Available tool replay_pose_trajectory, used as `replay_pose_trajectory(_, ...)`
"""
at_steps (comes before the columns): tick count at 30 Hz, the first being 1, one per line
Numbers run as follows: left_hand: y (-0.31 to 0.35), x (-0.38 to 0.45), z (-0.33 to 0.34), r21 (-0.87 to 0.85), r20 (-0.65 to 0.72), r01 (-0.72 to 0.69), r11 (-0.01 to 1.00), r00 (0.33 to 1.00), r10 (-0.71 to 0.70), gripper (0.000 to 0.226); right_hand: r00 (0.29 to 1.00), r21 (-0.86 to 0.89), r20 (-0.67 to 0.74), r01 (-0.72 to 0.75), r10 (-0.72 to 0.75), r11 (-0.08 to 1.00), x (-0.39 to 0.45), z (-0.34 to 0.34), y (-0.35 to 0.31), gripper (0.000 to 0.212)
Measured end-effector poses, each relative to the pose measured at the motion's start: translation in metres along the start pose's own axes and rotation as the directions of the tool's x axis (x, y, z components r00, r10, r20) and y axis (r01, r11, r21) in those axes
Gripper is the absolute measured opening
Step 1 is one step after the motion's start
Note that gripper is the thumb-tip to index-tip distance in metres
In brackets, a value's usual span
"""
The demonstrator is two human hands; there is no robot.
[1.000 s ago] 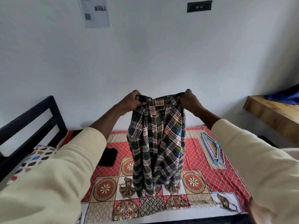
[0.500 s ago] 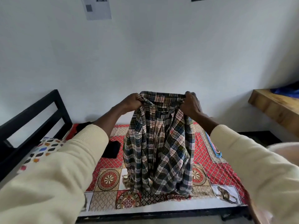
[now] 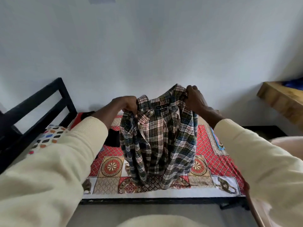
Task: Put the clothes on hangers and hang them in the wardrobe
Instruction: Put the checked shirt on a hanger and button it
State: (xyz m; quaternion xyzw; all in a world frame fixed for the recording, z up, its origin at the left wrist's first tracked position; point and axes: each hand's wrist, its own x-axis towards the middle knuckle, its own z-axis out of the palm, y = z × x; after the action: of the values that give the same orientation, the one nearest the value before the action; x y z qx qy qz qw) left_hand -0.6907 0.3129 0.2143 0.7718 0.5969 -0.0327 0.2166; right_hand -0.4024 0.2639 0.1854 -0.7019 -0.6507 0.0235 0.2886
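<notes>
Gripping the plaid shirt [image 3: 158, 138] at its left shoulder, my left hand [image 3: 127, 104] has its fingers curled into the cloth; the shirt hangs between my hands above the patterned bedspread [image 3: 211, 154], and my right hand [image 3: 195, 99] pinches the other shoulder, slightly higher.

Cream ribbed-cuff sleeves [image 3: 68, 154], bare forearms

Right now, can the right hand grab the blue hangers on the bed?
Probably not yet. The right hand grips the top of the checked plaid shirt, so it is busy. The blue plastic hangers lie uncovered on the red patterned bedspread, beside the right sleeve; once the shirt is let go, the way looks free.
</notes>
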Motion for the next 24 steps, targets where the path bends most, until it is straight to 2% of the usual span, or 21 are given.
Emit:
replay_pose_trajectory(1, 0.000, 0.001, 0.007, 0.076, -0.161, -0.002, 0.997, 0.987, 0.014, 0.012, 0.999, -0.004, 0.009, -0.046, 0.046, 0.999, -0.005, 0.001, 0.000, 0.022)
replay_pose_trajectory(2, -0.002, 0.006, 0.015, 0.098, -0.310, -0.001, 0.995, 0.950, 0.031, 0.023, 0.993, 0.003, 0.026, -0.117, 0.117, 0.993, -0.009, 0.004, 0.001, 0.022)
replay_pose_trajectory(3, -0.002, 0.005, 0.021, 0.052, -0.388, 0.010, 0.999, 0.922, 0.011, 0.031, 0.984, 0.010, 0.049, -0.175, 0.174, 0.985, -0.011, 0.008, 0.006, 0.023)
replay_pose_trajectory(4, -0.001, 0.002, 0.025, -0.007, -0.389, 0.015, 1.000, 0.921, -0.017, 0.034, 0.971, 0.016, 0.097, -0.221, 0.219, 0.975, -0.012, 0.010, 0.011, 0.028)
replay_pose_trajectory(6, -0.004, 0.002, 0.031, -0.042, -0.269, 0.079, 0.996, 0.959, -0.088, 0.032, 0.925, -0.089, 0.312, -0.201, 0.219, 0.975, -0.014, 0.012, 0.025, 0.044)
replay_pose_trajectory(8, -0.010, 0.001, 0.033, 0.018, 0.018, 0.218, 0.976, 0.976, -0.218, 0.021, 0.795, -0.224, 0.552, -0.148, 0.251, 0.963, -0.026, -0.001, 0.026, 0.052)
replay_pose_trajectory(9, -0.013, 0.000, 0.035, 0.043, 0.182, 0.274, 0.961, 0.943, -0.278, 0.018, 0.726, -0.200, 0.633, -0.181, 0.268, 0.963, -0.029, -0.006, 0.027, 0.048)
replay_pose_trajectory(11, -0.013, -0.006, 0.040, 0.007, 0.405, 0.300, 0.954, 0.871, -0.277, 0.018, 0.582, -0.088, 0.771, -0.306, 0.259, 0.948, -0.029, -0.007, 0.040, 0.030)
replay_pose_trajectory(12, -0.012, -0.012, 0.042, -0.057, 0.461, 0.302, 0.952, 0.853, -0.243, 0.018, 0.519, -0.031, 0.815, -0.403, 0.256, 0.915, -0.027, -0.005, 0.050, 0.022)
replay_pose_trajectory(13, -0.009, -0.017, 0.046, -0.136, 0.522, 0.304, 0.943, 0.831, -0.192, 0.018, 0.485, -0.023, 0.835, -0.440, 0.259, 0.898, -0.024, 0.000, 0.060, 0.021)
replay_pose_trajectory(14, -0.008, -0.021, 0.049, -0.195, 0.573, 0.313, 0.930, 0.806, -0.151, 0.018, 0.462, -0.045, 0.844, -0.443, 0.271, 0.895, -0.022, 0.004, 0.069, 0.032)
replay_pose_trajectory(15, -0.009, -0.022, 0.053, -0.242, 0.605, 0.325, 0.914, 0.787, -0.120, 0.017, 0.381, -0.091, 0.878, -0.459, 0.289, 0.884, -0.023, 0.008, 0.077, 0.036)
replay_pose_trajectory(16, -0.009, -0.026, 0.056, -0.267, 0.617, 0.349, 0.898, 0.778, -0.118, 0.018, 0.283, -0.129, 0.912, -0.491, 0.298, 0.862, -0.029, 0.007, 0.080, 0.033)
replay_pose_trajectory(17, -0.011, -0.026, 0.058, -0.301, 0.625, 0.367, 0.880, 0.773, -0.108, 0.022, 0.217, -0.133, 0.936, -0.511, 0.277, 0.849, -0.035, 0.003, 0.078, 0.025)
replay_pose_trajectory(19, -0.017, -0.023, 0.055, -0.381, 0.625, 0.387, 0.840, 0.777, -0.074, 0.022, 0.194, -0.103, 0.950, -0.548, 0.246, 0.830, -0.042, -0.009, 0.079, 0.019)
replay_pose_trajectory(21, -0.020, -0.024, 0.045, -0.457, 0.620, 0.385, 0.802, 0.784, -0.024, 0.014, 0.248, -0.024, 0.944, -0.612, 0.220, 0.791, -0.035, -0.018, 0.087, 0.038)
replay_pose_trajectory(22, -0.022, -0.023, 0.040, -0.477, 0.590, 0.366, 0.799, 0.807, -0.018, 0.021, 0.283, 0.026, 0.937, -0.644, 0.206, 0.765, -0.031, -0.022, 0.090, 0.044)
replay_pose_trajectory(24, -0.022, -0.016, 0.039, -0.527, 0.522, 0.344, 0.777, 0.853, -0.023, 0.030, 0.361, 0.090, 0.902, -0.691, 0.235, 0.717, -0.018, -0.017, 0.098, 0.037)
